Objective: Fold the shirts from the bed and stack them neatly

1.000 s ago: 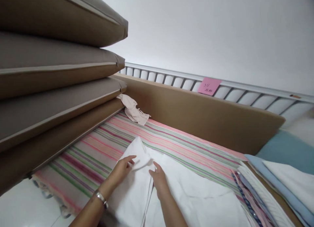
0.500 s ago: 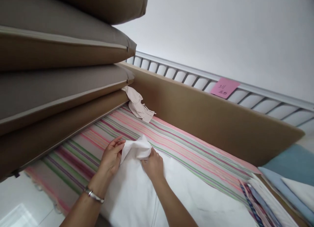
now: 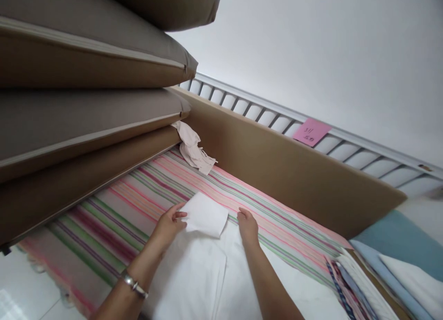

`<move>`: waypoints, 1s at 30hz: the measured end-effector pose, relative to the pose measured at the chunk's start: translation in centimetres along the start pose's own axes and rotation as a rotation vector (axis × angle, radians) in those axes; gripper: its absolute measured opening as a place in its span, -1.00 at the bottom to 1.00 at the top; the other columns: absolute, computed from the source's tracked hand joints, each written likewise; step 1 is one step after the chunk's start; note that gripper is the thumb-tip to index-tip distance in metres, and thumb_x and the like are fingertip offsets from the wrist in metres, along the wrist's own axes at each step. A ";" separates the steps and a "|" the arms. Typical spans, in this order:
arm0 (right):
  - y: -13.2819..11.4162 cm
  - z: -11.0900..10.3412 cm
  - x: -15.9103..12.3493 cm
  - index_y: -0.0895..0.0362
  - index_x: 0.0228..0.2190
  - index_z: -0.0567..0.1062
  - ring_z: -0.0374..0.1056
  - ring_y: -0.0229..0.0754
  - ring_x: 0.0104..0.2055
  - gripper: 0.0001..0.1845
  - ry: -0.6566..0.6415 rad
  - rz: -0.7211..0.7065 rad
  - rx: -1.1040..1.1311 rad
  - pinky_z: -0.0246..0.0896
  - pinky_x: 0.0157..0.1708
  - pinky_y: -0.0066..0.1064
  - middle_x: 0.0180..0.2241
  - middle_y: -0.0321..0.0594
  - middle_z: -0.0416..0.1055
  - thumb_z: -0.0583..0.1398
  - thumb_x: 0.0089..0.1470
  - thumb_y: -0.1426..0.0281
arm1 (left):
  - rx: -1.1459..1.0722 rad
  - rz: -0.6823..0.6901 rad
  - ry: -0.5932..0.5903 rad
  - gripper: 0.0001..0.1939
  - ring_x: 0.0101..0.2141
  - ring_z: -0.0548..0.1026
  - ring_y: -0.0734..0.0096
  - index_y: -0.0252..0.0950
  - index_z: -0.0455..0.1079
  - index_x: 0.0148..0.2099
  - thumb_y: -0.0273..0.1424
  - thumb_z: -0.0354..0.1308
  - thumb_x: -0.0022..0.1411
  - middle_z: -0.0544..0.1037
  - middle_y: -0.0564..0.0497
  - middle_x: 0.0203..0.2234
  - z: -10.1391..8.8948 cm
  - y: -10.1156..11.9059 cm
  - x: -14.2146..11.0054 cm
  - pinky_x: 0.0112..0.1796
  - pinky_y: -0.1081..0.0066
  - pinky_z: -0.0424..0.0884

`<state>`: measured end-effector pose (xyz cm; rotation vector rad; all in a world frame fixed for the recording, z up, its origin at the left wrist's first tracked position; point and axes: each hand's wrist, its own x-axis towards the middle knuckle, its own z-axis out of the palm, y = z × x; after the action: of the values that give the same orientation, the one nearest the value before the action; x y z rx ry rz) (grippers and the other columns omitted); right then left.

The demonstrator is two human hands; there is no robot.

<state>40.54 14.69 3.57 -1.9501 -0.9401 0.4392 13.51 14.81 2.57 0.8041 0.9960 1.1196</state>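
A white garment [image 3: 197, 269] is spread in front of me, a vertical seam down its middle. Its top part, a collar-like flap [image 3: 206, 214], now lies fairly flat. My left hand [image 3: 168, 227], with a silver bracelet on the wrist, pinches the left edge of this flap between thumb and fingers. To the right of the flap, a little apart from it, is my right hand [image 3: 248, 227]. Its fingers are curled in over the garment's upper right edge, and what they hold, if anything, is hidden. My right forearm covers part of the white cloth.
Striped fabric [image 3: 138, 198] covers the surface underneath. Stacked grey-brown cushions [image 3: 86, 121] rise on the left. A crumpled pale pink cloth [image 3: 195, 149] lies in the far corner by a brown board [image 3: 277, 172]. Folded fabrics [image 3: 367, 283] are at right; a pink note [image 3: 311, 132] hangs on the slatted rail.
The bunched top of the white garment has been opened out into a flatter flap. My right hand has come away from it to the right; my left hand has moved slightly right.
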 end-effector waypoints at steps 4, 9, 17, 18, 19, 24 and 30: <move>-0.2 0.0 -4.4 0.13 -0.36 0.49 0.38 -0.21 -0.47 -0.70 -0.178 0.037 -0.069 0.26 -0.40 -0.38 -0.36 -0.19 0.50 0.09 -0.11 0.25 | 0.031 -0.007 -0.047 -0.36 -0.52 0.37 0.59 -0.33 0.36 0.03 -0.57 0.22 -0.22 0.53 -0.03 -0.32 0.1 -0.3 -0.1 -0.44 0.54 0.25; -0.9 2.3 -9.2 0.16 -0.27 0.51 0.12 -0.31 -0.79 -0.64 -0.567 0.157 -0.078 -0.05 -0.76 -0.47 -0.67 -0.28 0.42 0.12 -0.13 0.28 | -0.188 -0.050 -0.111 -0.47 -0.39 0.44 0.51 -0.32 0.40 -0.07 -0.51 0.29 -0.20 0.54 -0.03 -0.31 0.3 1.6 -1.0 -0.32 0.53 0.30; -1.8 2.3 -3.2 0.03 0.18 0.08 0.33 -0.25 -0.50 -0.31 -0.196 -0.036 -0.103 0.21 -0.43 -0.41 -0.41 -0.33 0.46 0.04 -0.03 0.35 | -0.198 -0.024 -0.009 -0.39 -0.42 0.42 0.54 -0.30 0.37 -0.05 -0.49 0.33 -0.27 0.48 0.01 -0.29 0.5 2.0 -0.7 -0.43 0.57 0.30; -1.3 1.9 -2.6 0.05 0.16 0.13 0.36 -0.22 -0.42 -0.32 -0.153 -0.046 -0.114 0.22 -0.35 -0.38 -0.34 -0.28 0.47 0.06 -0.04 0.34 | -0.137 -0.017 -0.008 -0.36 -0.45 0.41 0.56 -0.30 0.36 -0.02 -0.49 0.31 -0.27 0.47 -0.01 -0.27 0.5 1.6 -0.6 -0.46 0.57 0.28; -0.8 1.6 -2.2 0.08 0.13 0.18 0.37 -0.19 -0.36 -0.34 -0.128 -0.044 -0.123 0.22 -0.29 -0.35 -0.27 -0.22 0.46 0.07 -0.06 0.33 | -0.080 -0.013 -0.016 -0.34 -0.49 0.39 0.58 -0.30 0.34 0.01 -0.48 0.30 -0.26 0.46 -0.02 -0.24 0.6 1.3 -0.5 -0.49 0.57 0.27; 1.4 1.8 -1.7 0.17 0.08 0.27 0.38 -0.16 -0.26 -0.30 -0.124 0.010 -0.114 0.22 -0.18 -0.35 -0.09 -0.08 0.41 0.16 -0.18 0.38 | 0.182 -0.091 -0.198 -0.17 -0.58 0.33 0.64 -0.27 0.17 0.19 -0.47 0.24 -0.22 0.38 -0.17 -0.10 0.9 -0.5 -0.8 -0.55 0.52 0.25; 1.1 2.6 -0.4 0.17 0.00 0.33 0.40 -0.17 -0.37 -0.41 -0.153 0.162 -0.030 0.24 -0.49 -0.40 -0.28 -0.13 0.49 0.13 -0.13 0.31 | 0.260 -0.167 -0.742 -0.37 -0.46 0.43 0.49 -0.27 0.29 0.10 -0.39 0.27 -0.09 0.47 -0.15 -0.14 1.3 1.3 -3.3 -0.39 0.44 0.31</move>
<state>39.19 15.54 1.24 -2.0506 -0.8917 0.6782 13.90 11.91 4.99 1.2039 0.5618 0.4735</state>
